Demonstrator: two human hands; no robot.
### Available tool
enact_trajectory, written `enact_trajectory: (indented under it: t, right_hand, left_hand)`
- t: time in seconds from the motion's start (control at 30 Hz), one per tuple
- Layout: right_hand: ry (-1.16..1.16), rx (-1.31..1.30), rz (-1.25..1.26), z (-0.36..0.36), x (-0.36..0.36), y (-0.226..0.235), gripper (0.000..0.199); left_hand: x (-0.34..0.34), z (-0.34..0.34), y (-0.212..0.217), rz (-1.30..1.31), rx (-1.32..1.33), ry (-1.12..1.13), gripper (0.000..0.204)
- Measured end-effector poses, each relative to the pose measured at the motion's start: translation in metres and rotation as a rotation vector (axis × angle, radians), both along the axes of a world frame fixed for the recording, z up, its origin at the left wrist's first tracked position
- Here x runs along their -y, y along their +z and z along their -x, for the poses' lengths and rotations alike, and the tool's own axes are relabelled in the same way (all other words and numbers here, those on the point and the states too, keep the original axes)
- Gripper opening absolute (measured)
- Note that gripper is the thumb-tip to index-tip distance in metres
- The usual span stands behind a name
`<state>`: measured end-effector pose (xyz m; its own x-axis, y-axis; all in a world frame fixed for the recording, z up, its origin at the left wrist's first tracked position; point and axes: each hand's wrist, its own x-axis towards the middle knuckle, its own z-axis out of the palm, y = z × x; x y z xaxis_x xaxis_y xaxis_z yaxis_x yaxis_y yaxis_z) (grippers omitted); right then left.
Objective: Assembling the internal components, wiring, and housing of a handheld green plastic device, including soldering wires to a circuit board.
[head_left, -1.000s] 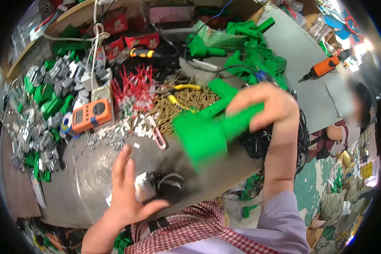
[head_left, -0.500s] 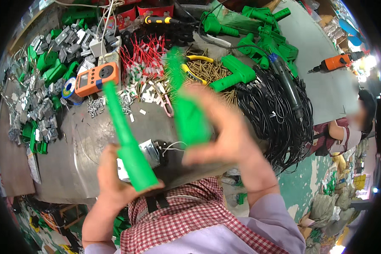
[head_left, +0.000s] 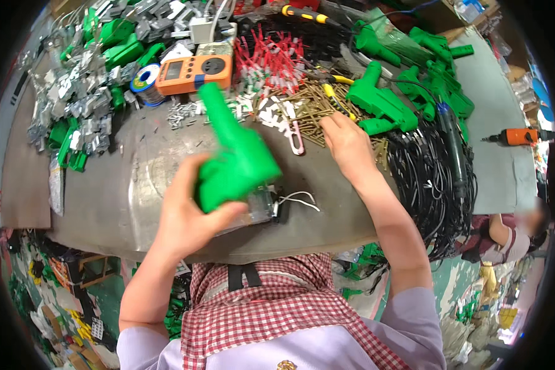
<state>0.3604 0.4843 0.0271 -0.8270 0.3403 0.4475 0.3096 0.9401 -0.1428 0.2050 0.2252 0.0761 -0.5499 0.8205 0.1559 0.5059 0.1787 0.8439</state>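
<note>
My left hand (head_left: 191, 206) is wrapped round a green plastic pistol-shaped housing (head_left: 237, 163), held above the bench with its narrow end pointing away from me. Beneath it, a clear and metallic part (head_left: 262, 206) with white wires (head_left: 302, 198) is mostly hidden. My right hand (head_left: 350, 148) reaches to the near edge of a pile of brass-coloured screws (head_left: 311, 105). Its fingers are pressed together there; whether a screw is between them cannot be made out. Close by lie yellow-and-black pliers (head_left: 338, 102) and another green housing (head_left: 382, 102).
An orange meter (head_left: 194, 75) and a solder spool (head_left: 145, 81) stand behind the left hand. Grey metal parts (head_left: 80, 105) heap up at left. Red-wired pieces (head_left: 268, 58) lie at the back, black cables (head_left: 435, 179) at right. Another person (head_left: 505, 234) sits at far right.
My right hand has let go of the green piece it held and moved right, to the screws. My left hand has moved up and right, now with the bulky green housing. The head view has shifted.
</note>
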Motion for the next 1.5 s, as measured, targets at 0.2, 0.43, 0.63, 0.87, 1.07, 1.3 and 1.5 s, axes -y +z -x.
enact_trajectory:
  t: [0.2,0.43,0.63,0.87,1.07,1.3,1.5]
  right_hand:
    - [-0.100,-0.128,0.488,-0.007,-0.004,0.030,0.015]
    - [0.051,-0.104,0.323,-0.021,-0.003,0.007,0.012]
    - [-0.075,-0.109,0.112,0.022,0.007,0.010,0.009]
    - [-0.082,-0.231,0.246,0.035,0.001,0.026,0.007]
    - [0.172,-0.370,1.132,0.031,0.048,0.085,0.012]
    - [0.400,-0.336,1.007,0.028,0.057,0.084,0.013]
    - [0.385,-0.223,1.032,0.022,0.059,0.097,0.012]
  left_hand:
    - [-0.001,0.018,-0.002,-0.098,-0.145,-0.037,0.072]
    - [0.003,0.030,-0.011,-0.251,0.826,0.013,0.039]
    - [0.014,0.037,-0.021,-0.502,0.871,-0.012,0.064]
    - [0.000,0.030,-0.024,-0.547,0.435,0.099,0.058]
    - [0.005,0.023,-0.025,-0.493,0.297,0.057,0.055]
    - [0.001,0.017,-0.014,-0.610,0.279,-0.010,0.052]
    - [0.007,0.005,-0.006,-0.560,0.120,-0.003,0.052]
